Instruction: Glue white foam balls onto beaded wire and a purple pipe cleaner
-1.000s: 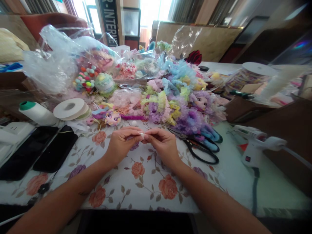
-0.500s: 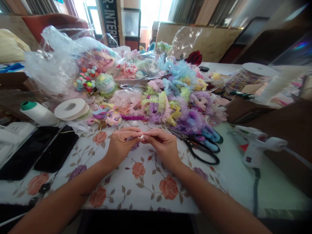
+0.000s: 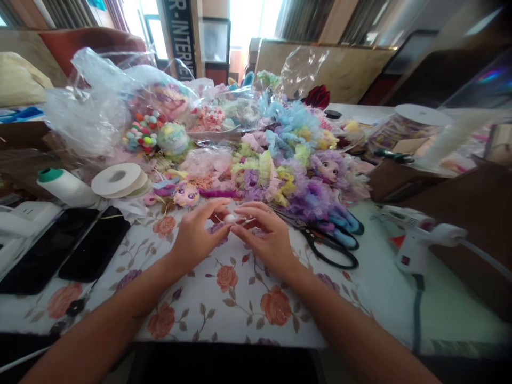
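Observation:
Over the flowered tablecloth, my left hand and my right hand meet, thumb tips almost touching. Between their curved fingers is a small white ball, pinched at the fingertips. Its finer detail is too small to make out, and fingers partly cover it. Just beyond my left hand lies a small doll face with big purple eyes. Black-handled scissors rest to the right of my right hand, their blades partly hidden behind it.
Ruffled pastel trims, a purple-haired doll head and plastic bags are heaped at the back. Two black phones, a ribbon roll and a thread cone lie left. A glue gun stands right.
My fingers have opened into a wider curve around the white piece, which now shows as a round ball. A white ball seen earlier on the cloth beyond my hands no longer shows there.

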The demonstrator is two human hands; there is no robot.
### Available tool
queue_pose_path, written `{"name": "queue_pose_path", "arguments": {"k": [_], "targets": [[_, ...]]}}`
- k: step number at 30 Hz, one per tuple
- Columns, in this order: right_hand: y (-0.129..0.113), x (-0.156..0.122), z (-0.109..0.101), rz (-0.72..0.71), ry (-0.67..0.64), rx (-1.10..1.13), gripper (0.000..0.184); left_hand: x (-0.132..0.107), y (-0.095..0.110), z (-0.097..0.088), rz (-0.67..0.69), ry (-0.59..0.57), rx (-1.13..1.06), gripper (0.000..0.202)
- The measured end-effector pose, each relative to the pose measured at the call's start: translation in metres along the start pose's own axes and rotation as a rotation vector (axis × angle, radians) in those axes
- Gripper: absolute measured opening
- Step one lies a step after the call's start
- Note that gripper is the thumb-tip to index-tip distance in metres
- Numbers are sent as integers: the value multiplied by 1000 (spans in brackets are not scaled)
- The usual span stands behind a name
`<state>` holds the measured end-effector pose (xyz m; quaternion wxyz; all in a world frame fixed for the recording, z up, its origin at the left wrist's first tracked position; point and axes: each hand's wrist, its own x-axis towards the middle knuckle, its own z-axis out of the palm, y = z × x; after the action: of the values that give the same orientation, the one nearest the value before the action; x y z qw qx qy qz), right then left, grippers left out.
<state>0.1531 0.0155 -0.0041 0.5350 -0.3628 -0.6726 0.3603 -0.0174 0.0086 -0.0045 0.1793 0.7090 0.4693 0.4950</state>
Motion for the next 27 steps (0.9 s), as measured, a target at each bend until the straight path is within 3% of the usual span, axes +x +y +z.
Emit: {"name": "queue_pose_path", "arguments": {"k": [3, 5, 7, 10, 12, 15, 18, 23, 27], "targets": [[1, 0, 1, -72, 40, -110, 4, 0, 0, 1, -3, -88, 3, 45], [2, 3, -3, -5, 85, -100, 6, 4, -3, -3, -51, -84, -50, 51], [4, 9, -12, 96, 149, -46, 4, 12, -9, -10, -121, 22, -87, 47], [4, 22, -31, 185, 292, 36, 8, 24, -24, -23, -193, 329, -80, 34], [4, 28, -43, 201, 371, 58, 12, 29, -34, -26, -214, 373, 0, 30], [5, 33, -51, 218, 400, 54, 15, 31, -42, -20, -35, 147, 221, 22], [8, 30, -44, 239, 297, 40, 16, 30, -42, -6, 188, -51, 357, 26], [13, 20, -24, 247, 27, -29, 12, 29, -46, 7, 207, -173, 481, 35], [13, 15, -19, 172, -180, -187, 7, 29, -48, 6, 197, -227, 515, 29]]}}
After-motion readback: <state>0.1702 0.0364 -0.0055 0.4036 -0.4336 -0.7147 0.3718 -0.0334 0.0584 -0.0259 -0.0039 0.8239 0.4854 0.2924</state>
